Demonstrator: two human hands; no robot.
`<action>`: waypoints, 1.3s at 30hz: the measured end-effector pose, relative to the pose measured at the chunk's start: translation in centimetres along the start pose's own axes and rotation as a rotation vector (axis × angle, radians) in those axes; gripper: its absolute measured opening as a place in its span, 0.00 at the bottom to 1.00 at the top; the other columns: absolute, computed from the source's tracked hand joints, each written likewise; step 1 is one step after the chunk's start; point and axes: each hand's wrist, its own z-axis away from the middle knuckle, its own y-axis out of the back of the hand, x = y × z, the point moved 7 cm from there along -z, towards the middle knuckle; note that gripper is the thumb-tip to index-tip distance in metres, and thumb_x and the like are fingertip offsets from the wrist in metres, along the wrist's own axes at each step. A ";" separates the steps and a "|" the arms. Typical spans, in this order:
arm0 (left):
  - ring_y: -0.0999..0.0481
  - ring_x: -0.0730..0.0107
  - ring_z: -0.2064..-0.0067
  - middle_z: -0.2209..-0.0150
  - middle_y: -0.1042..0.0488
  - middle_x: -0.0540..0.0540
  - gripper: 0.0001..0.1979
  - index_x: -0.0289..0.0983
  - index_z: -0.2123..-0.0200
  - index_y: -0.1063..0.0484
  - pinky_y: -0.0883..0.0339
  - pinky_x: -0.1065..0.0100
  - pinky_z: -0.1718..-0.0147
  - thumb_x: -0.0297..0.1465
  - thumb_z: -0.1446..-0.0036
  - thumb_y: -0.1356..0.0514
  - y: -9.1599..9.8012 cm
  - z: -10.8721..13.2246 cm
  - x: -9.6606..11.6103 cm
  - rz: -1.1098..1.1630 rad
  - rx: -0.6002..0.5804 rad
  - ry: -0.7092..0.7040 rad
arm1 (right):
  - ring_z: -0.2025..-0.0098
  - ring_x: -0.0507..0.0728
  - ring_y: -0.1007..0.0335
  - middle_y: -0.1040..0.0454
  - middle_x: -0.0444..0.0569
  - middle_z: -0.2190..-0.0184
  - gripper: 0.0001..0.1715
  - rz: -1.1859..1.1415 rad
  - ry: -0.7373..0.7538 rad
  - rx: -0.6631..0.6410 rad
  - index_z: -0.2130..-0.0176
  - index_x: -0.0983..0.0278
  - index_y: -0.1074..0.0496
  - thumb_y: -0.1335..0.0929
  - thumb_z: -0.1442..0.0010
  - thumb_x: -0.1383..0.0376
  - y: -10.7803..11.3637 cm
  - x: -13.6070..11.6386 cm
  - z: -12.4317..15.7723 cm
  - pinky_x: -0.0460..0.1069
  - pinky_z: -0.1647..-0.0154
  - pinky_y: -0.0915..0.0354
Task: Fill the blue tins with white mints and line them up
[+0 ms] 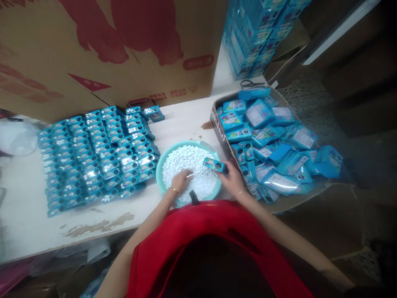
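Note:
In the head view a turquoise bowl (159,170) full of small white pellets (182,159) stands in front of me. My left hand (181,181) reaches in over its near left side, fingers curled down at the pellets. A thin pale streak shows by its fingertips; what they hold I cannot make out. My right hand (232,179) grips a small blue box (214,164) by its right end, above the right part of the bowl. A dark round hole shows on the face of this box. Beneath my left hand a dark strip (194,197) crosses the near rim.
Rows of similar blue boxes (93,161) cover the table's left side. At right, a cardboard tray (221,132) is heaped with blue cartons. Scissors (250,83) lie behind it, near tall blue stacks (251,41). A large cardboard box (139,78) forms the back wall.

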 end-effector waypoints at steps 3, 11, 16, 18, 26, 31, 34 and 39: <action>0.26 0.67 0.58 0.56 0.24 0.46 0.14 0.40 0.54 0.32 0.33 0.65 0.56 0.38 0.38 0.48 2.2 1.7 -1.0 0.089 0.003 -0.042 | 0.54 0.62 0.29 0.26 0.52 0.55 0.21 0.000 -0.024 0.029 0.50 0.61 0.35 0.33 0.42 0.58 0.3 0.5 0.0 0.56 0.52 0.33; 0.26 0.68 0.59 0.58 0.25 0.45 0.14 0.39 0.54 0.31 0.32 0.66 0.58 0.39 0.38 0.47 12.3 6.4 3.2 0.141 0.078 -0.232 | 0.49 0.63 0.32 0.27 0.54 0.52 0.22 0.142 0.115 -0.052 0.50 0.62 0.33 0.36 0.46 0.70 -1.2 -1.7 -0.4 0.58 0.47 0.36; 0.26 0.63 0.57 0.60 0.25 0.44 0.12 0.38 0.56 0.31 0.33 0.65 0.61 0.35 0.37 0.50 15.1 6.8 8.8 -0.277 0.005 -0.306 | 0.48 0.62 0.32 0.27 0.53 0.51 0.25 0.134 0.182 -0.101 0.50 0.63 0.32 0.37 0.48 0.73 -2.8 -3.2 -0.2 0.57 0.47 0.36; 0.26 0.62 0.60 0.63 0.26 0.43 0.11 0.38 0.59 0.30 0.34 0.66 0.67 0.34 0.37 0.51 15.4 6.9 10.6 -0.478 -0.020 -0.267 | 0.47 0.61 0.33 0.27 0.53 0.51 0.25 0.123 0.187 -0.109 0.50 0.62 0.32 0.37 0.48 0.73 -3.2 -3.4 -0.2 0.57 0.47 0.37; 0.30 0.61 0.67 0.69 0.29 0.42 0.11 0.36 0.65 0.30 0.39 0.65 0.73 0.25 0.39 0.52 16.6 8.5 15.1 -0.687 0.033 -0.263 | 0.48 0.61 0.32 0.26 0.52 0.51 0.23 0.089 0.196 -0.107 0.50 0.61 0.33 0.37 0.46 0.72 -3.4 -3.1 -0.2 0.57 0.47 0.36; 0.29 0.62 0.62 0.63 0.28 0.43 0.11 0.38 0.58 0.31 0.38 0.66 0.68 0.34 0.37 0.51 15.7 7.0 6.8 -0.552 0.128 -0.088 | 0.49 0.62 0.31 0.27 0.53 0.52 0.23 0.051 0.137 -0.045 0.50 0.61 0.33 0.36 0.46 0.71 -1.9 -2.0 -0.2 0.58 0.47 0.35; 0.29 0.59 0.59 0.62 0.28 0.41 0.08 0.37 0.61 0.32 0.37 0.64 0.65 0.31 0.39 0.49 11.5 4.8 0.3 -0.415 0.067 0.078 | 0.50 0.62 0.31 0.27 0.53 0.52 0.21 0.025 0.080 -0.008 0.49 0.61 0.34 0.35 0.44 0.68 -0.7 -1.2 -0.3 0.57 0.48 0.34; 0.29 0.57 0.53 0.55 0.28 0.38 0.10 0.38 0.56 0.32 0.36 0.60 0.57 0.32 0.38 0.50 3.7 0.2 -1.5 -0.188 0.070 0.074 | 0.52 0.62 0.30 0.27 0.52 0.54 0.20 0.000 0.019 0.026 0.50 0.60 0.35 0.33 0.43 0.64 0.4 -0.3 -0.2 0.57 0.49 0.34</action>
